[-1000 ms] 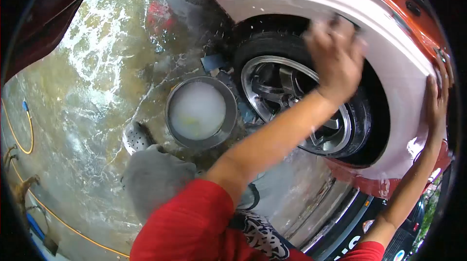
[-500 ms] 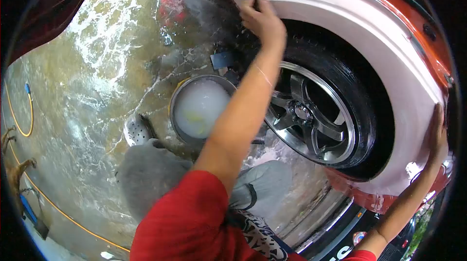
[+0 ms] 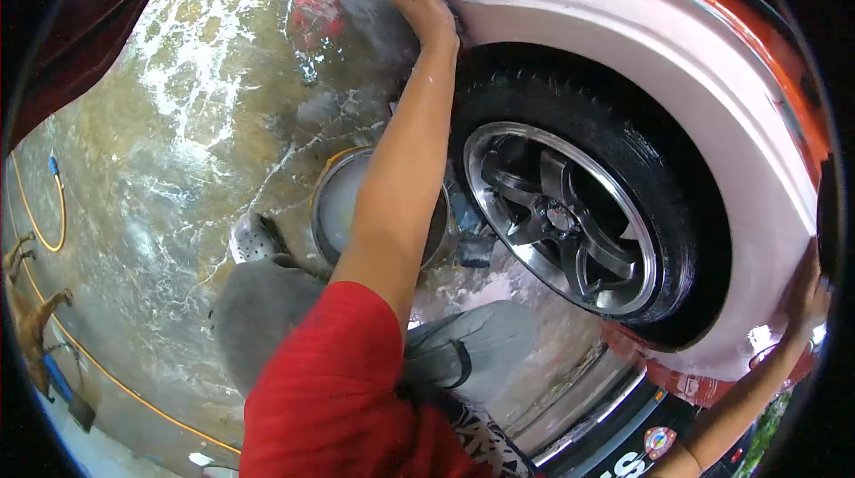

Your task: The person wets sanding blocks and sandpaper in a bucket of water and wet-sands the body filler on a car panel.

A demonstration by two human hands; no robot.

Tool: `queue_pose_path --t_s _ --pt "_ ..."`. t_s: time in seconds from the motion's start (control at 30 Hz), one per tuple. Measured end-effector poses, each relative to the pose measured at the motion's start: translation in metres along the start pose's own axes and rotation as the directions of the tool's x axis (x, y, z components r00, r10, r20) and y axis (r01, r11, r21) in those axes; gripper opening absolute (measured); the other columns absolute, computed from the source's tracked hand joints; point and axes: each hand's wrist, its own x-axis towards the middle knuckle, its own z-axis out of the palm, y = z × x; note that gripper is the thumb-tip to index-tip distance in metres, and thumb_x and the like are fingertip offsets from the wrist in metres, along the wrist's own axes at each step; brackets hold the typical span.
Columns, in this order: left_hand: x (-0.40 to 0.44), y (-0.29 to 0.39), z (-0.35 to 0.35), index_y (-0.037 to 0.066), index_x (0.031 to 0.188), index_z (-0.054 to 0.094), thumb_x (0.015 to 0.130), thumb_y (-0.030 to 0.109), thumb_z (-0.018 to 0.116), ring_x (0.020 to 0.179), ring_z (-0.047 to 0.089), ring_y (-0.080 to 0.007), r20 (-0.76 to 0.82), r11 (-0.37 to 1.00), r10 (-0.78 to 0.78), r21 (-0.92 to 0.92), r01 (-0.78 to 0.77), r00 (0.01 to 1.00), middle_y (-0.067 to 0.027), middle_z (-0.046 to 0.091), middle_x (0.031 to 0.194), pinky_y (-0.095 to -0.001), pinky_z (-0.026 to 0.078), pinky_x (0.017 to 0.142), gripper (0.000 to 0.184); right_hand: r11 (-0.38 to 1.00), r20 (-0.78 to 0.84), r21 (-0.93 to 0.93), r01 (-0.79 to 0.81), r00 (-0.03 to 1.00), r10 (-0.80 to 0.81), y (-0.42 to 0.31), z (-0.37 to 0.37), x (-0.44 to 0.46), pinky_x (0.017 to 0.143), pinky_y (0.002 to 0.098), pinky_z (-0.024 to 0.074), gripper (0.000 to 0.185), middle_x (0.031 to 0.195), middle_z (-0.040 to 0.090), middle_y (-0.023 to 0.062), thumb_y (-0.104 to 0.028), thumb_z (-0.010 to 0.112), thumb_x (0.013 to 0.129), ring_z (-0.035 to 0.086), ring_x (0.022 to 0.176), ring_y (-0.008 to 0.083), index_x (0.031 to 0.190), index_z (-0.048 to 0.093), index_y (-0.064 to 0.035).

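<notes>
Where the concrete floor [image 3: 174,255] looks wet: pale streaks and shiny patches spread over the left half of the view; a careless step here could slide, the water being the cause.
Wheel-arch fender [image 3: 757,175]: curves over and around the wheel at right, orange-red along its outer band, dull whitish-pink across the arch; uneven pressure could mar this pale coat, and a trapped grain of grit could scratch it.
Tyre [image 3: 643,149]: black, set within the arch, apart from both hands; knuckles dropping off the arch lip could strike it.
Five-spoke alloy rim [image 3: 559,218]: polished outer lip, darker spokes, facing the person.
Bucket [image 3: 439,233]: on the floor near the tyre, partly hidden beneath the left forearm; holds cloudy water [image 3: 335,211]. A low swing of the elbow or a shifted knee could tip it.
Right hand [image 3: 809,295]: against the fender's right-hand end, fingers mostly lost in shadow; whether it grips or merely rests, one cannot tell. On a damp surface the palm could skid.
Left hand [image 3: 426,13]: at the fender's upper-left edge, fingers bent inward; whether they enclose anything cannot be told. A sharp panel edge could nick the fingertips.
</notes>
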Motion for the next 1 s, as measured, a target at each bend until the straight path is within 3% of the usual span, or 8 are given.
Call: queue_pose_path --t_s 0.13,0.17,0.27,0.37,0.5,0.77,0.87,1.0 --pt "-0.043 -0.005 -0.012 -0.004 0.137 0.042 0.110 0.035 0.042 0.118 0.049 -0.0269 0.015 0.995 -0.094 0.040 0.093 0.995 -0.0188 0.051 0.131 -0.0363 0.037 0.107 0.048 0.988 -0.108 0.081 0.128 0.987 -0.119 -0.016 -0.013 0.000 0.111 0.0440 0.0410 0.078 0.138 0.060 0.0228 -0.073 0.036 0.097 0.057 0.129 0.0384 0.134 0.066 -0.0114" --pt "-0.042 -0.008 -0.010 -0.003 0.134 0.044 0.109 0.038 0.041 0.117 0.049 -0.0256 -0.015 0.995 -0.096 -0.017 0.095 0.995 -0.0173 0.051 0.129 -0.0361 0.037 0.107 0.048 0.987 -0.121 0.090 0.137 0.985 -0.125 -0.016 -0.014 0.000 0.111 0.0440 0.0411 0.078 0.138 0.060 0.0226 -0.073 0.036 0.097 0.057 0.129 0.0382 0.134 0.066 -0.0114" --pt "-0.010 -0.002 -0.005 -0.003 0.130 0.045 0.109 0.039 0.041 0.117 0.049 -0.0255 0.003 0.998 -0.006 0.059 0.006 1.000 -0.0164 0.051 0.127 -0.0364 0.036 0.107 0.047 0.982 -0.139 0.096 0.163 0.979 -0.149 -0.019 -0.018 0.001 0.111 0.0440 0.0415 0.077 0.138 0.061 0.0221 -0.072 0.036 0.098 0.057 0.128 0.0376 0.134 0.066 -0.0114" --pt "0.006 0.009 -0.005 0.000 0.125 0.046 0.109 0.039 0.043 0.115 0.048 -0.0257 -0.028 0.993 -0.116 -0.037 0.115 0.993 -0.0157 0.052 0.123 -0.0362 0.036 0.106 0.043 0.978 -0.144 0.103 0.181 0.976 -0.166 -0.023 -0.022 0.006 0.110 0.0440 0.0418 0.077 0.137 0.061 0.0216 -0.072 0.036 0.098 0.058 0.128 0.0370 0.133 0.066 -0.0115" --pt "-0.046 -0.007 -0.020 0.001 0.120 0.048 0.108 0.039 0.042 0.107 0.049 -0.0257 -0.017 0.993 -0.053 0.105 0.055 0.998 -0.0134 0.053 0.116 -0.0367 0.038 0.102 0.040 0.976 -0.157 0.112 0.185 0.973 -0.167 -0.025 -0.024 0.004 0.110 0.0441 0.0423 0.076 0.137 0.061 0.0210 -0.072 0.036 0.098 0.058 0.127 0.0363 0.133 0.067 -0.0115" --pt "-0.007 -0.008 -0.021 -0.001 0.117 0.047 0.109 0.038 0.039 0.103 0.050 -0.0307 -0.038 0.988 -0.141 0.060 0.143 0.989 -0.0185 0.055 0.110 -0.0389 0.038 0.099 0.040 0.969 -0.168 0.115 0.217 0.966 -0.197 -0.032 -0.030 0.007 0.108 0.0441 0.0434 0.074 0.137 0.061 0.0197 -0.071 0.036 0.099 0.058 0.126 0.0347 0.132 0.067 -0.0117" --pt "-0.045 -0.019 -0.029 -0.002 0.115 0.047 0.110 0.037 0.038 0.103 0.050 -0.0321 -0.001 0.988 -0.059 0.142 0.059 0.998 -0.0200 0.054 0.109 -0.0396 0.039 0.097 0.040 0.968 -0.176 0.119 0.221 0.964 -0.198 -0.033 -0.031 0.007 0.108 0.0441 0.0437 0.074 0.137 0.062 0.0192 -0.070 0.036 0.099 0.059 0.126 0.0341 0.131 0.067 -0.0117" --pt "0.001 -0.012 -0.018 -0.003 0.114 0.047 0.110 0.036 0.039 0.104 0.050 -0.0316 -0.027 0.996 0.026 0.085 -0.024 0.999 -0.0197 0.053 0.110 -0.0398 0.039 0.097 0.040 0.964 -0.181 0.117 0.238 0.960 -0.215 -0.036 -0.034 0.009 0.107 0.0442 0.0442 0.073 0.136 0.062 0.0186 -0.070 0.036 0.100 0.059 0.125 0.0333 0.131 0.068 -0.0118"
